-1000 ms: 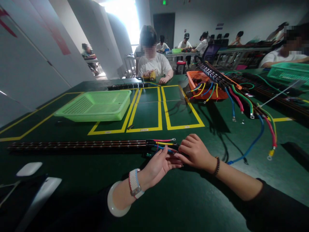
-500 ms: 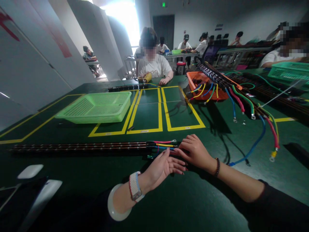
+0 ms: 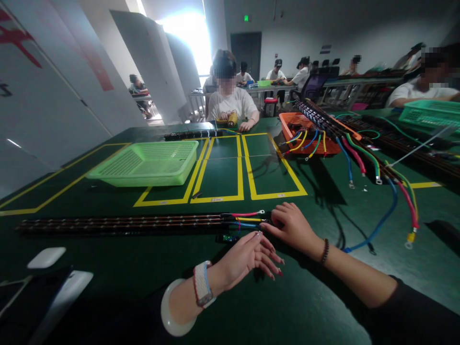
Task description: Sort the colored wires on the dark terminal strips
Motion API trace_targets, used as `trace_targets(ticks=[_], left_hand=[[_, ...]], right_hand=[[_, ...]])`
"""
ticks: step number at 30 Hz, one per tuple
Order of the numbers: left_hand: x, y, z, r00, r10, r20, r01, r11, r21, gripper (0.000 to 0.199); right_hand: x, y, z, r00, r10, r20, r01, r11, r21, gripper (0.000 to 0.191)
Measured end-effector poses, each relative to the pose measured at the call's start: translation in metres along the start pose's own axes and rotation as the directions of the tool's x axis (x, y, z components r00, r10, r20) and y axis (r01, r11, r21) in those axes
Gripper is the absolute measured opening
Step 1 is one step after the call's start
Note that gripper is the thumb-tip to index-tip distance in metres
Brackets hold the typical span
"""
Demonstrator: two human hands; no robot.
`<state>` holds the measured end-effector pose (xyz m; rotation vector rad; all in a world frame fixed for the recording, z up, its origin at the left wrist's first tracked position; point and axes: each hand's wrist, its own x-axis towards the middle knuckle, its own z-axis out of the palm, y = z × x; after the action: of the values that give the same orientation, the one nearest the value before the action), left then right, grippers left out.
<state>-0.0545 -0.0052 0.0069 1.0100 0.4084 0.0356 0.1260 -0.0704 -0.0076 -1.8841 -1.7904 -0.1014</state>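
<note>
My left hand (image 3: 246, 261) is palm up just below the cable ends, its fingers spread and nothing in it. To its upper right, my right hand (image 3: 293, 230) has its index finger stretched to the tips of the short cables; the other fingers are curled and the thumb is hidden. Red (image 3: 246, 214), yellow (image 3: 247, 219) and blue (image 3: 247, 225) cables with ring terminals come out of a long dark wiring bundle (image 3: 125, 224) with brown strips. Whether the finger touches a terminal I cannot tell. A small dark part with a green patch (image 3: 227, 238) lies under the bundle's end.
A light green basket (image 3: 147, 165) stands behind the bundle, among yellow tape outlines. At right, an orange basket (image 3: 287, 127) sits beside another wiring bundle with hanging coloured cables (image 3: 390, 201). Across the table a person (image 3: 232, 103) works. A white case (image 3: 46, 257) lies at left.
My left hand has dropped slightly away from the cables, uncovering the small green-patched part. My right hand has shifted a little right, its index finger now stretched out. The view has tilted slightly up.
</note>
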Motion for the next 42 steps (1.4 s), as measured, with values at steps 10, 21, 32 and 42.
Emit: trace_targets(ticks=[10, 21, 32, 42], left_hand=[[0.002, 0.003, -0.002, 0.997, -0.07, 0.033, 0.074, 0.986, -0.15, 0.035], [0.002, 0.007, 0.002, 0.996, -0.06, -0.061, 0.039, 0.953, -0.302, 0.052], [0.001, 0.007, 0.004, 0.977, 0.138, -0.16, -0.189, 0.91, -0.369, 0.038], [0.005, 0.006, 0.004, 0.949, 0.065, -0.308, -0.209, 0.861, -0.464, 0.014]], right_hand=[[0.02, -0.006, 0.019, 0.999, -0.019, 0.048, 0.004, 0.951, 0.308, 0.05], [0.026, -0.015, 0.023, 0.992, -0.046, 0.117, 0.002, 0.936, 0.351, 0.015], [0.017, -0.026, 0.017, 0.936, -0.306, -0.174, 0.317, 0.948, 0.04, 0.021], [0.011, -0.028, 0.01, 0.774, -0.63, -0.061, 0.589, 0.752, -0.296, 0.018]])
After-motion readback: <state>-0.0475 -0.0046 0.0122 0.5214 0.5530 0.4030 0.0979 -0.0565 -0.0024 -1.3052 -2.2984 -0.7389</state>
